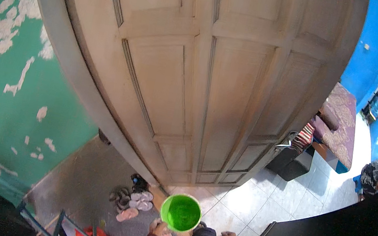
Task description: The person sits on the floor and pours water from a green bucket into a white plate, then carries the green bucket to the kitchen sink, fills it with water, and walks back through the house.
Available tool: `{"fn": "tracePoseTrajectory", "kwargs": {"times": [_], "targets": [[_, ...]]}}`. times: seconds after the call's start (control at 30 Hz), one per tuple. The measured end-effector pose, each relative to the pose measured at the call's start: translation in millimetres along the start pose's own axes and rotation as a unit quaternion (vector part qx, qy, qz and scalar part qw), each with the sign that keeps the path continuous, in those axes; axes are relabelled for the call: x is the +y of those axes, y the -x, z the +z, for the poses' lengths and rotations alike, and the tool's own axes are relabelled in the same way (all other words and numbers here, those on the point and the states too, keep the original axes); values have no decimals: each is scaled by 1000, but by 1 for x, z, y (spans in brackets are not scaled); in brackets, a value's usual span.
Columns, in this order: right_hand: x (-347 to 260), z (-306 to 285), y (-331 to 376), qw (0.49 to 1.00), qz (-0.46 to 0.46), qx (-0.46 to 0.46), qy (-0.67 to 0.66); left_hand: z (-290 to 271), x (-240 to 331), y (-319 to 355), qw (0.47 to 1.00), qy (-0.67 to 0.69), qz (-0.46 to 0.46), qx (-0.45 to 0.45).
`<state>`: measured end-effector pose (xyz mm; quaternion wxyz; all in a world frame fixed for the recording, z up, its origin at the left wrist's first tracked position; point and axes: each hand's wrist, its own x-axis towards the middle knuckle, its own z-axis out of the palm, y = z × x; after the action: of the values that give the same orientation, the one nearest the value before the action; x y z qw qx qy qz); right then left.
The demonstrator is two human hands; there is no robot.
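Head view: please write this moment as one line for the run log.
left hand: holds green cup | right hand: free, beside cup | ahead: panelled wooden door | floor: sandals

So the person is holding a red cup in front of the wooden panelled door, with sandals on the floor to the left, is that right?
Not quite: the cup is bright green, not red, as the head view shows. The rest holds: the left hand grips it in front of the wooden panelled door, with sandals on the floor to the left.
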<state>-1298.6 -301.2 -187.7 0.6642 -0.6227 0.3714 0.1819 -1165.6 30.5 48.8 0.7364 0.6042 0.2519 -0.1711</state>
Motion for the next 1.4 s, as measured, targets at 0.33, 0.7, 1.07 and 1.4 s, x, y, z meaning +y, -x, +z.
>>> {"fn": "tracePoseTrajectory", "kwargs": {"times": [0.33,0.7,1.07,1.4], "targets": [[-236,5,3,987,-14,-19,-160,68,14,-45,995,17,-14,-100],[-340,24,52,959,-279,-30,42,90,49,-85,984,60,49,-159],[-373,13,36,925,-338,69,161,129,108,-115,977,-68,59,-193],[-392,-68,-18,927,-332,11,174,213,100,-113,977,-103,83,-165]]}}
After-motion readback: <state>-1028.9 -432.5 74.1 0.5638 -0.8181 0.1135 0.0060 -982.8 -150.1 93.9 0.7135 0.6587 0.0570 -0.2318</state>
